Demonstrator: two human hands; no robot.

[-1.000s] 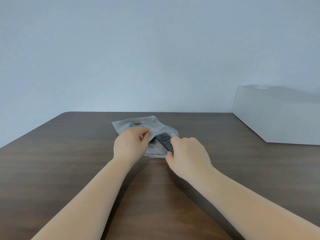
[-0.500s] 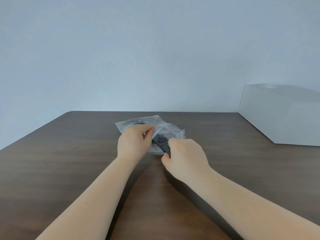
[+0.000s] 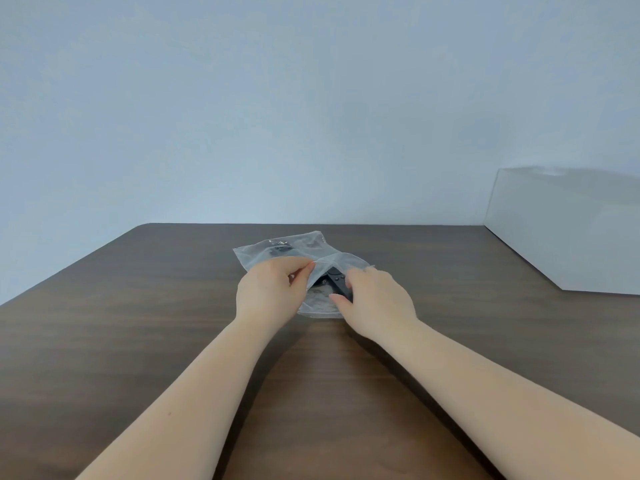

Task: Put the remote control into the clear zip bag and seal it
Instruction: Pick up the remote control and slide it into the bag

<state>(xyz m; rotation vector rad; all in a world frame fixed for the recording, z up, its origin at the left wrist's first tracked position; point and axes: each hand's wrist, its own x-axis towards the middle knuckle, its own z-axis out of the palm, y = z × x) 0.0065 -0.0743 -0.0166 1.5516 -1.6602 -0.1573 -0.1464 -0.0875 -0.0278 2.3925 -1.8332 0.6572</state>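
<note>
A clear zip bag [image 3: 277,249] lies on the dark wooden table [image 3: 138,323] in the middle of the view. My left hand [image 3: 268,287] pinches the upper flap of the bag's mouth and lifts it. My right hand [image 3: 375,303] grips the near end of a black remote control [image 3: 337,284], whose far end sits under the lifted flap, inside the bag's mouth. The remote's near end is hidden by my fingers. A dark printed mark shows on the bag's far side.
A white box [image 3: 568,233] stands on the table at the right, against the pale blue wall. The table's far edge runs just behind the bag, with a rounded corner at the left.
My right hand has pushed the remote forward, so its far end now lies under the lifted flap inside the bag's mouth. My left hand keeps its pinch on the flap.
</note>
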